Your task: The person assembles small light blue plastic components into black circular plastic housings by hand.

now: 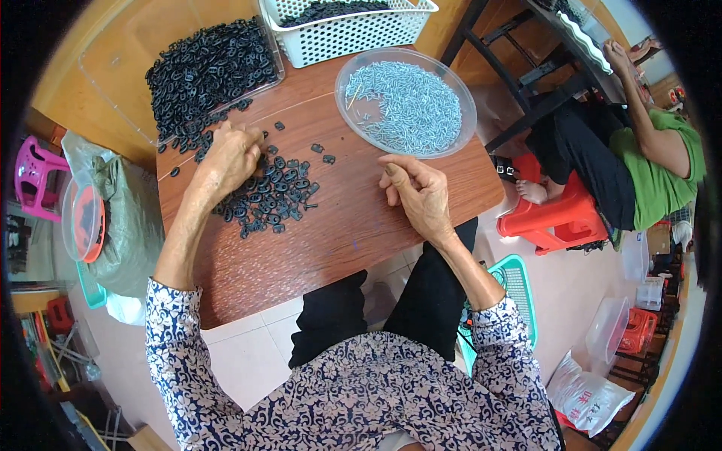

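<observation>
My left hand (232, 158) is over the far-left part of the table, its fingers curled down at the upper edge of a loose pile of small black plastic pieces (274, 188). Its fingertips are hidden, and so is anything they may hold. The pieces look oval, with holes in them. At the right, my right hand (420, 197) is held above the wood, its thumb pressed against the bent fingers. What it pinches, if anything, is too small to make out. Just beyond it stands a round clear tub (468, 113) of small, thin, bluish metal pins (410, 105).
A larger heap of black pieces (210, 71) spreads from a clear tray at the far left. Behind the brown table (323, 259) is a white perforated basket (361, 34) holding dark pieces. A person in green (662, 165) sits on a red stool (553, 218) at right.
</observation>
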{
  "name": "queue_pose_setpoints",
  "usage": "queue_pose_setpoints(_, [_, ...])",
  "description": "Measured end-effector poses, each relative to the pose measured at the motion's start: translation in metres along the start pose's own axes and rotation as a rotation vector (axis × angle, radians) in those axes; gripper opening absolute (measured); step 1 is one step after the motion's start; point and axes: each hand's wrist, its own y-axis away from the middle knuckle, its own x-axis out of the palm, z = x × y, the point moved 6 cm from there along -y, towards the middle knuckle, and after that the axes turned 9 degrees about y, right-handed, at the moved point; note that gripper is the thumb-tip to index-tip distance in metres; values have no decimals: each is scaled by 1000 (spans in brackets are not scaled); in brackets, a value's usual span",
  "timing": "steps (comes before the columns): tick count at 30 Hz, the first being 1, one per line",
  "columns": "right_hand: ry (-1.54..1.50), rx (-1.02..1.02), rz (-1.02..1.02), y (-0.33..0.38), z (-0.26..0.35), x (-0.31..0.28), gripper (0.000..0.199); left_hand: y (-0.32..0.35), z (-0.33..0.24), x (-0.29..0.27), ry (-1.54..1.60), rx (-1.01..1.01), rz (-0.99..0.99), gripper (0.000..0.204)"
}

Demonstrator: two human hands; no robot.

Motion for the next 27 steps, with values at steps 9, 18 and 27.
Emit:
queue_pose_setpoints(9, [-28, 2, 6, 0, -2, 0, 22, -34, -1, 9, 49, 18, -77, 11])
queue_pose_setpoints(18, [-25, -19, 7, -2, 0, 1, 20, -50, 13, 26, 103, 29, 57, 14])
queue_pose_setpoints(27, [69, -161, -21, -4, 17, 2, 17, -26, -44, 43, 1078, -238, -20, 10])
